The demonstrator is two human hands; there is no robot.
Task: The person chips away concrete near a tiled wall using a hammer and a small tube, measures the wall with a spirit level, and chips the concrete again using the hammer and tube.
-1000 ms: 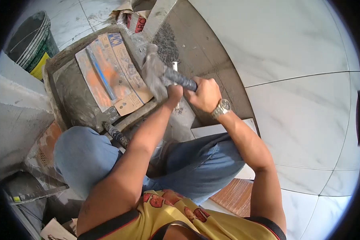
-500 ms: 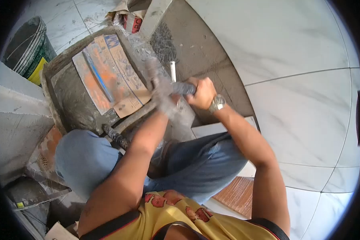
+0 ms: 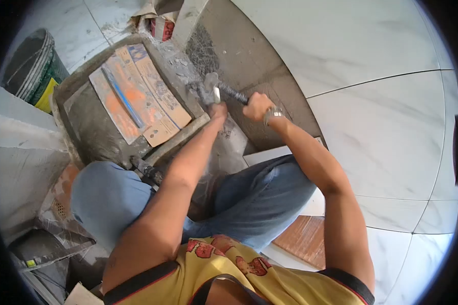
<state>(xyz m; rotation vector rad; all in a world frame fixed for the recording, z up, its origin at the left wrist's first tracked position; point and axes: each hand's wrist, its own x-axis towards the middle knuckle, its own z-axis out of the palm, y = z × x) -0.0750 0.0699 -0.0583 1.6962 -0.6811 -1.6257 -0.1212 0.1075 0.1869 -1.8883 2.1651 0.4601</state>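
Note:
My right hand (image 3: 258, 107) is wrapped round the dark, taped handle of a hammer (image 3: 233, 93). The hammer's grey head lies to the left, at the top of a narrow white strip (image 3: 217, 95). My left hand (image 3: 218, 110) is closed at the strip's lower end and holds it upright; whether it is tile or metal I cannot tell. Pale broken chips (image 3: 184, 66) are scattered just beyond. Beside my left forearm stands a mortar trough (image 3: 201, 122), with stained cardboard (image 3: 163, 96) and a blue strip (image 3: 123, 96) lying on the grey mix.
A bucket (image 3: 46, 76) stands at the far left by a rough wall (image 3: 20, 122). Large marbled tiles (image 3: 376, 137) cover the floor on the right, bordering a curved bare concrete patch (image 3: 259, 56). A wood-patterned tile (image 3: 303, 241) lies near my right leg.
The hammer was blurred in motion across my left hand; now its head is beside the top of the white strip. My right hand has shifted slightly, and the left hand shows more clearly.

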